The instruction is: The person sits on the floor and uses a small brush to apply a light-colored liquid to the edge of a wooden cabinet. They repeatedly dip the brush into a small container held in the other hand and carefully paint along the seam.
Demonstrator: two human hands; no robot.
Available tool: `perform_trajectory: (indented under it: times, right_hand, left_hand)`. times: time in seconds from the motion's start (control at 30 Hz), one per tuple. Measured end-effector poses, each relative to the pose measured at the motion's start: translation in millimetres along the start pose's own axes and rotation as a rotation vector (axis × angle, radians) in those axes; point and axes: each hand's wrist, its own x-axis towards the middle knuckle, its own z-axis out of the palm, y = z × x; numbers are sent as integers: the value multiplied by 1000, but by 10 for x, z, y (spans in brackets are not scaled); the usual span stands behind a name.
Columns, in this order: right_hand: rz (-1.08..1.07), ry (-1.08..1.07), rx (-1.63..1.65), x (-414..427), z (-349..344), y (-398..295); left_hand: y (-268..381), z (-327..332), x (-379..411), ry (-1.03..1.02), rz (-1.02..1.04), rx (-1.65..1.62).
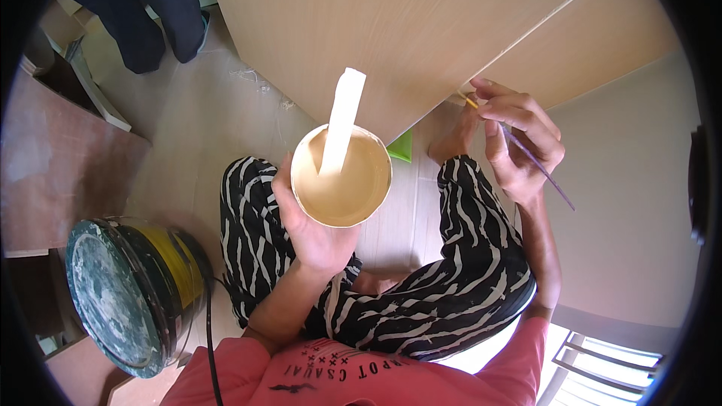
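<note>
My left hand [318,242] grips a round tub [389,180] from below and the left side. Cream-coloured paint [361,192] lies inside it, and a white flat stirring stick [345,113] leans up out of the paint. In my right hand [522,129] is a thin paintbrush [536,163] with a purple handle and a yellowish tip end. Its tip is close to the lower end of a pale seam [541,20] between two wood-grain panels; whether it touches cannot be seen clearly. The larger panel [383,22] stands before me, left of the seam.
A paint-smeared lidded bucket [113,299] stands at my left, with a black cable [210,338] beside it. Another person's dark-trousered legs [141,17] are at the upper left. Boards [67,163] lie along the left. A green object [401,146] shows under the panel's edge.
</note>
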Motion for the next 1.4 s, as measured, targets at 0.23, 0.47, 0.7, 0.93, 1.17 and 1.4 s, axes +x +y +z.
perform_trajectory:
  times: [0.23, 0.47, 0.7, 0.93, 1.17, 1.4]
  right_hand:
    - [-8, -40, -39, 2, -5, 17]
    - [-34, -51, 50, 68, -22, -101]
    - [128, -342, 366, 105, 181, -387]
    - [160, -430, 297, 163, 300, -508]
    - [202, -461, 251, 125, 408, -523]
    - [-49, -121, 199, 142, 344, -520]
  left_hand:
    - [-26, -63, 44, -36, 7, 38]
    - [-28, -39, 60, -45, -32, 11]
    - [-4, -77, 8, -232, -48, -78]
    - [-28, -118, 70, -279, -42, -67]
    - [-17, -58, 41, -229, -70, -18]
    - [-23, -112, 23, -204, -70, -33]
